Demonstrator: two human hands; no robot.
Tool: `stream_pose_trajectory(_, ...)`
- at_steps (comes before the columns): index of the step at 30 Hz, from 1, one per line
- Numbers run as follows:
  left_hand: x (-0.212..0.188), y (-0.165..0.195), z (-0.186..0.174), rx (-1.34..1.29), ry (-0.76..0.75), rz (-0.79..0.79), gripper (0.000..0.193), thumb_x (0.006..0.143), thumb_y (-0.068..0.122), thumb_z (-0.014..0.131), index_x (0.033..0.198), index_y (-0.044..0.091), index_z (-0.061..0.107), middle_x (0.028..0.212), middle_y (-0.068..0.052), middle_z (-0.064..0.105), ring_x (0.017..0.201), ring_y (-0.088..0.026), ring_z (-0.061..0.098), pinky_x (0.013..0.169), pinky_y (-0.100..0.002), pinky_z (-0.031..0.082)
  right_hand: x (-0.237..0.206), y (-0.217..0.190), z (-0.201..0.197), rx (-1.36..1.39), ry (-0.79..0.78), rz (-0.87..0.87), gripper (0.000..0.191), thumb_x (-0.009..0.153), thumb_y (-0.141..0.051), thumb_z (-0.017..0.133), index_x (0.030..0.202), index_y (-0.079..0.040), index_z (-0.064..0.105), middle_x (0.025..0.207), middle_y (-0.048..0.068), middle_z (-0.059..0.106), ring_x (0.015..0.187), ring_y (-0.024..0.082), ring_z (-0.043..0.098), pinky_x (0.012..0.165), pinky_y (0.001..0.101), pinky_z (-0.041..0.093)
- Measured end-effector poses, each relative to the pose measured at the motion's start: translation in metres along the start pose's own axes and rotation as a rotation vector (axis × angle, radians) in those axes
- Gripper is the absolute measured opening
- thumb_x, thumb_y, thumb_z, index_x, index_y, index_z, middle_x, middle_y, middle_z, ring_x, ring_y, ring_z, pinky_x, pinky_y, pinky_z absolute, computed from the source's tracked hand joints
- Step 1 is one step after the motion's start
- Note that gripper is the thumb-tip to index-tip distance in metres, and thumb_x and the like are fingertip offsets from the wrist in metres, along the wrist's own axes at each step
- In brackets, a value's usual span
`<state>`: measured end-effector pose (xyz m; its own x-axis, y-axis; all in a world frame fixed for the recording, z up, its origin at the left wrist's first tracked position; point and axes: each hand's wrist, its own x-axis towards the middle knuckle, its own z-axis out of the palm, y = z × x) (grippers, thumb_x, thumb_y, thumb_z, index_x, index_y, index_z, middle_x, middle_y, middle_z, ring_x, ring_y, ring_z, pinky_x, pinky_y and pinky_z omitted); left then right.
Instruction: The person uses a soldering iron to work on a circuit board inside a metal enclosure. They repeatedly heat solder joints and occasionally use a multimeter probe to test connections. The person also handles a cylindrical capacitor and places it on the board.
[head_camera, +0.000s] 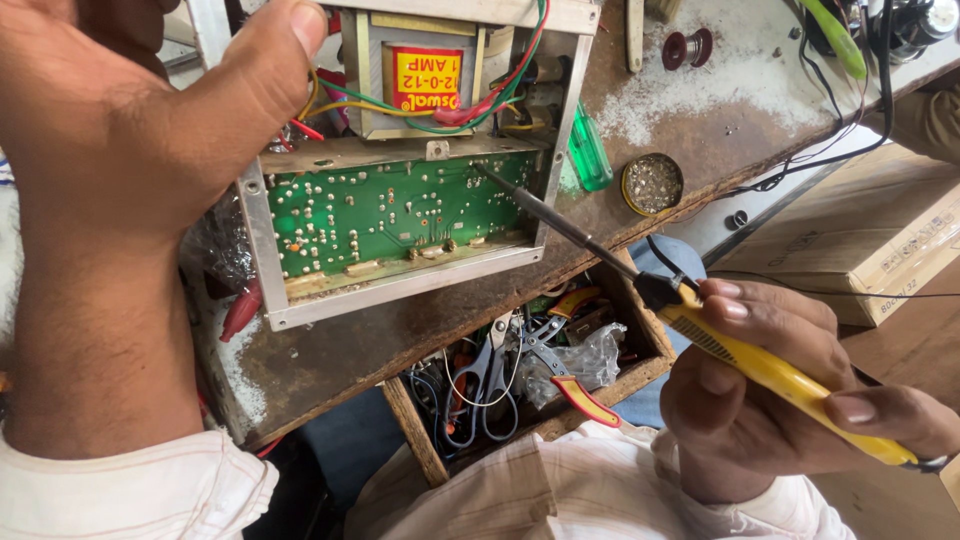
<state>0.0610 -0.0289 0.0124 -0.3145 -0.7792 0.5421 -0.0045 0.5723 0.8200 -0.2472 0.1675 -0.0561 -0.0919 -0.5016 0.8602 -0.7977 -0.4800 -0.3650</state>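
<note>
Steadiness matters: left hand (120, 130) clamps the metal chassis (400, 290) tightly while right hand (780, 400), closed on the soldering iron (720, 340), should touch the tip lightly to the green circuit board (400, 210).

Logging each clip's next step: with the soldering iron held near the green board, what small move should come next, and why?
Probably ease the soldering iron tip down onto a joint on the green circuit board. The right hand holds the yellow handle, and the tip sits at the board's upper right edge. The left hand steadies the metal chassis with its thumb at the top, so the board looks braced for contact.
</note>
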Motion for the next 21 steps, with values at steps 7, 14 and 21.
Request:
stream_pose_trajectory(7,0.000,0.000,0.001,0.004,0.001,-0.003,0.025,0.100,0.001,0.078,0.120,0.002,0.061,0.114,-0.004,0.068,0.096,-0.008,0.067,0.086,-0.022,0.056,0.013,0.005,0.007,-0.037,0.041,-0.053,0.022,0.102,-0.011,0.062,0.113,0.004,0.050,0.107,0.016,0.071,0.093,0.030,0.074,0.082,0.0353,0.066)
stream_pose_trajectory(14,0.000,0.002,0.002,0.004,-0.005,-0.007,0.026,0.100,0.002,0.078,0.120,0.002,0.062,0.114,-0.004,0.068,0.096,-0.009,0.067,0.086,-0.022,0.057,0.031,-0.001,0.006,-0.075,-0.060,-0.021,0.034,0.104,-0.002,0.055,0.114,-0.006,0.023,0.108,0.020,0.073,0.087,0.025,0.076,0.081,0.0236,0.061)
stream_pose_trajectory(21,-0.001,0.004,0.003,0.004,-0.005,-0.013,0.026,0.100,0.002,0.078,0.120,0.002,0.062,0.114,-0.005,0.068,0.096,-0.009,0.068,0.086,-0.022,0.057,0.024,0.004,0.005,-0.025,0.004,-0.038,0.031,0.093,0.001,0.055,0.105,0.000,0.027,0.101,0.025,0.068,0.081,0.030,0.072,0.072,0.0303,0.059)
